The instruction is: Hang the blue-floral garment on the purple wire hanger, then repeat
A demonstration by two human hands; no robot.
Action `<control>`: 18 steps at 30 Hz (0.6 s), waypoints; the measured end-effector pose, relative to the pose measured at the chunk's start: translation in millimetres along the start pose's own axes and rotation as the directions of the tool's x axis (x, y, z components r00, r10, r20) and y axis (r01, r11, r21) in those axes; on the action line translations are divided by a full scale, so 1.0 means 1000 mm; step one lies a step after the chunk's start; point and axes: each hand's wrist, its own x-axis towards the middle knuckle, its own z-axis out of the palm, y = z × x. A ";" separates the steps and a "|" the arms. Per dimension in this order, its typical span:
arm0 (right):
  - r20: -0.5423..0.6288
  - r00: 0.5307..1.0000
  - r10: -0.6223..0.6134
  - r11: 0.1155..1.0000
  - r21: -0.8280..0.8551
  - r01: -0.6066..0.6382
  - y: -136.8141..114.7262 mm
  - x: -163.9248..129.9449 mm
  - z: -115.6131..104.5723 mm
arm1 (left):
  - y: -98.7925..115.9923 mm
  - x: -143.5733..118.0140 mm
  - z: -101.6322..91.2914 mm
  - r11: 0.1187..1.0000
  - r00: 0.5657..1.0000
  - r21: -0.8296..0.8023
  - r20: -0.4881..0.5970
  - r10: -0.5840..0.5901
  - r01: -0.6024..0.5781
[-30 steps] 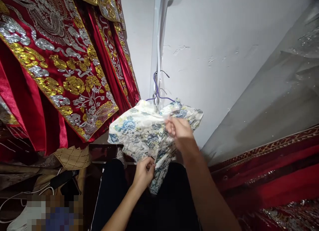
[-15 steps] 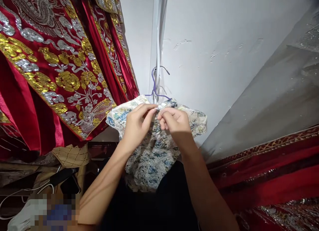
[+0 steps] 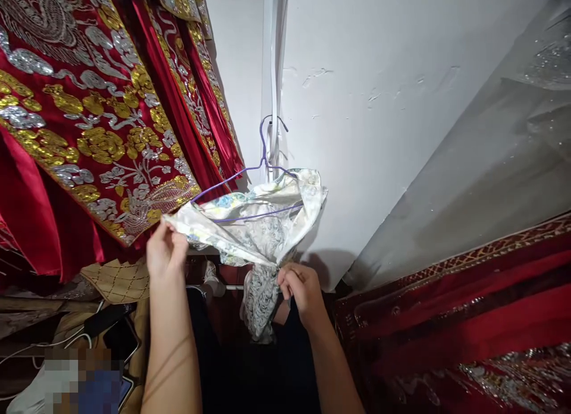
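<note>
Care pays: left hand (image 3: 164,251) pinching the floral garment (image 3: 261,215) at 9 o'clock, right hand (image 3: 300,288) gripping its bunched tail at 6, should ease it evenly off the purple hanger (image 3: 264,158).

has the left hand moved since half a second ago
Yes: the left hand went left and down, away from the hanger hook, pulling the floral cloth edge.

A purple wire hanger (image 3: 263,164) hangs against the white wall (image 3: 379,134) and carries a pale floral garment (image 3: 254,223), draped over its lower bar. At lower left, a cluttered surface, hard to make out, bears a dark phone (image 3: 120,339) and white cable (image 3: 27,350).
</note>
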 end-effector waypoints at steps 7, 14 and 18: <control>-0.047 0.997 0.056 0.991 0.126 -0.050 0.014 -0.029 0.009 | -0.088 -0.079 -0.042 0.944 0.941 -0.021 -0.067 -0.331 0.331; 0.099 0.983 0.153 0.988 0.008 -0.154 0.025 -0.031 0.007 | -0.077 -0.125 -0.017 0.931 0.912 0.061 0.186 -0.365 0.360; -0.144 0.989 -0.018 1.000 -0.018 0.016 0.020 -0.032 0.010 | -0.052 -0.152 0.006 0.918 0.801 0.095 0.459 -0.384 0.385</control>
